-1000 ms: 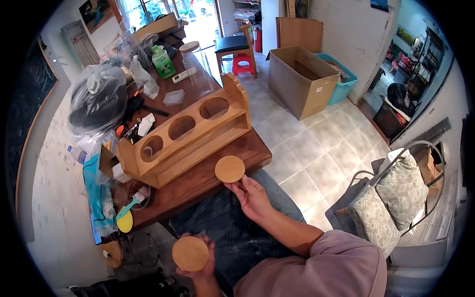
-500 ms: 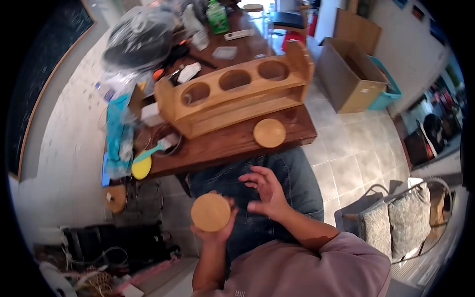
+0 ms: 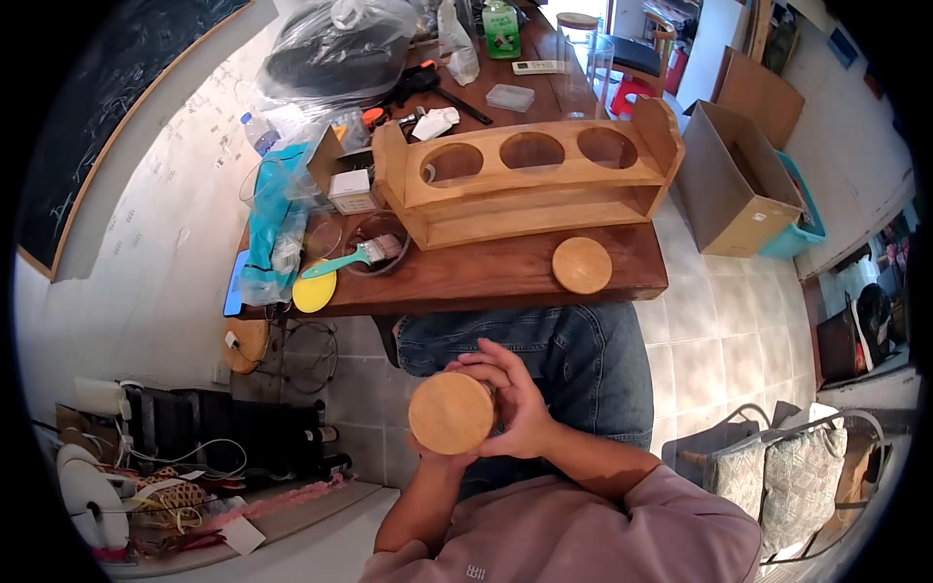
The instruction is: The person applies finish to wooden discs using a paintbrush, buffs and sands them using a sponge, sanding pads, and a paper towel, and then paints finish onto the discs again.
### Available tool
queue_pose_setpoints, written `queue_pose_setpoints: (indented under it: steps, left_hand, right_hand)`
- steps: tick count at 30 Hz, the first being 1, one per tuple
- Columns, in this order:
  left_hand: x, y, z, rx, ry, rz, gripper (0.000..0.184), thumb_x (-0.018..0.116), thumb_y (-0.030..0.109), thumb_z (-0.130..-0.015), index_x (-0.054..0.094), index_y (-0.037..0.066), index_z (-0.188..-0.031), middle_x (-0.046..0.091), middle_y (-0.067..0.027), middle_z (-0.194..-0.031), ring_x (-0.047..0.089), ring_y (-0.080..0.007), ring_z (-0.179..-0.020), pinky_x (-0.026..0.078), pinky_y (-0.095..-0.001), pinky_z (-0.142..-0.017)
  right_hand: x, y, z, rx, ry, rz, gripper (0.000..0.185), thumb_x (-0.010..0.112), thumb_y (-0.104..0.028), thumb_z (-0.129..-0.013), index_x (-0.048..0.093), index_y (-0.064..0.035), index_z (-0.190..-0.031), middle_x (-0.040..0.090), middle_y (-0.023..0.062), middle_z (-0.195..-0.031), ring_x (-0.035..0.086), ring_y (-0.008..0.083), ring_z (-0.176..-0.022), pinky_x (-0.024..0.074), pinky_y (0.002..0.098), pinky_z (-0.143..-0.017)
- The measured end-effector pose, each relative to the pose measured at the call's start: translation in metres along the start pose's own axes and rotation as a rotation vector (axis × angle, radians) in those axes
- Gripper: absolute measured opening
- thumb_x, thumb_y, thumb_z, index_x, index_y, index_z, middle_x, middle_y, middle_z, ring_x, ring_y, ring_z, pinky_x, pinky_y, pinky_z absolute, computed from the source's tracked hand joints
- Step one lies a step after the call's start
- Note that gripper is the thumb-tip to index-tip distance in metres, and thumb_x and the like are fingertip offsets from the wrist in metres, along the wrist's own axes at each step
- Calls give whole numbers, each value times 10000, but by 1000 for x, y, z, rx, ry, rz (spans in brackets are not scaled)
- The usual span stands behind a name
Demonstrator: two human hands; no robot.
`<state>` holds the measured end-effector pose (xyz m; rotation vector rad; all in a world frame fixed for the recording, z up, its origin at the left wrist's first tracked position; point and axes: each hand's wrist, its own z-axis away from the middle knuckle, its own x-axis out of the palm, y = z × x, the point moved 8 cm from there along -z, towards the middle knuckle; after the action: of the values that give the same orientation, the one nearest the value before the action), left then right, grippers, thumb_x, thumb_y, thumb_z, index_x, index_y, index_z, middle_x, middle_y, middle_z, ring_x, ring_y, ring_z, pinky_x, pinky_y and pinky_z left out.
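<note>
Over my lap I hold a round wooden lid (image 3: 451, 414) with its flat face toward me. My left hand (image 3: 443, 461) is beneath it, mostly hidden, with its fingers around it from below. My right hand (image 3: 515, 413) curls against the lid's right side, its fingers reaching over the far edge. Whether a jar is under the lid cannot be seen. A second round wooden lid (image 3: 582, 265) lies on the table's front right. Behind it stands a wooden rack (image 3: 530, 191) with three round holes and a lower shelf.
On the dark wooden table (image 3: 486, 274) are a bowl (image 3: 389, 262), a turquoise-handled brush (image 3: 340, 262), a yellow disc (image 3: 315, 290) and a small white box (image 3: 352, 192). A green bottle (image 3: 501, 29) stands farther back. Right of the table are a cardboard box (image 3: 724, 189) and a cushioned chair (image 3: 802, 466).
My right hand has come in from the right, from open and apart, to close on the held lid's side. The lid has shifted slightly right. The view has tilted and shifted.
</note>
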<state>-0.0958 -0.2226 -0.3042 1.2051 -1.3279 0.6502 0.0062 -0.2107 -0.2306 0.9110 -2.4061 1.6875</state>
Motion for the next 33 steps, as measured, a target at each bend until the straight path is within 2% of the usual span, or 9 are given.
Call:
queue_pose_setpoints:
  steps: [4,9,12,14,16,18,20,26,33]
  left_hand:
    - [3,1,4,40,-36,-74,1018,766,534,-714,352,139,-1556,406,-74,-1559,446,-307,-1412,392,-498,-1157]
    - [43,-2,-11,57,103,-112,990,800,596,-729,412,71,-1474,550,-139,-1402,601,-216,-943,512,-388,-955]
    - [50,13,-18,121,141,-449,911,769,601,-782,444,78,-1454,569,-122,-1377,608,-194,-962,506,-374,-966]
    - [40,52,-26,170,222,-636,817,725,593,-848,473,80,-1431,607,-91,-1299,609,-166,-976,520,-331,-907]
    - [11,124,-31,263,352,-673,602,659,483,-961,511,56,-1359,647,-48,-1035,618,-147,-890,506,-273,-733]
    - [9,193,-45,436,574,-801,471,615,429,-1006,556,51,-1281,625,-1,-886,531,-82,-706,393,-225,-568]
    - [10,227,-70,423,632,-765,378,602,341,-1031,572,48,-1268,621,-1,-851,531,-65,-669,372,-216,-527]
    - [25,246,-125,377,665,-1054,281,673,225,-999,664,14,-1184,581,18,-754,470,-49,-567,299,-194,-469]
    - [72,286,-141,602,640,-1589,223,633,191,-1021,715,-16,-1040,532,53,-718,416,-25,-618,323,-221,-540]
  right_hand:
    - [5,5,-3,65,-35,-75,1102,986,-174,-594,364,-33,-1492,445,157,-1503,409,279,-1435,325,439,-1179]
    - [-3,3,-14,-63,-85,2,896,998,-185,-572,554,-23,-1333,520,149,-1443,405,312,-1433,338,453,-1170]
    - [-13,-3,-16,-30,-42,-145,937,976,-107,-554,524,-16,-1369,453,193,-1491,411,270,-1428,327,432,-1173]
    - [-24,-13,-25,-91,1,-165,914,978,-56,-559,529,-24,-1354,520,162,-1438,466,250,-1383,353,417,-1160]
    - [-38,-7,-24,-53,68,-231,913,977,-29,-561,525,-27,-1355,550,136,-1413,495,233,-1357,364,409,-1156]
    - [-46,-3,-27,3,107,-236,919,968,9,-561,516,-22,-1361,591,89,-1362,546,195,-1292,402,378,-1130]
    - [-52,3,-32,11,140,-224,922,965,17,-558,514,-16,-1361,607,79,-1337,566,179,-1262,418,360,-1116]
    - [-54,15,-44,18,178,-294,898,957,34,-571,518,8,-1353,625,90,-1306,578,175,-1247,440,348,-1102]
    - [-50,18,-50,23,145,-250,861,947,38,-601,517,8,-1347,616,102,-1324,578,191,-1260,445,354,-1107]
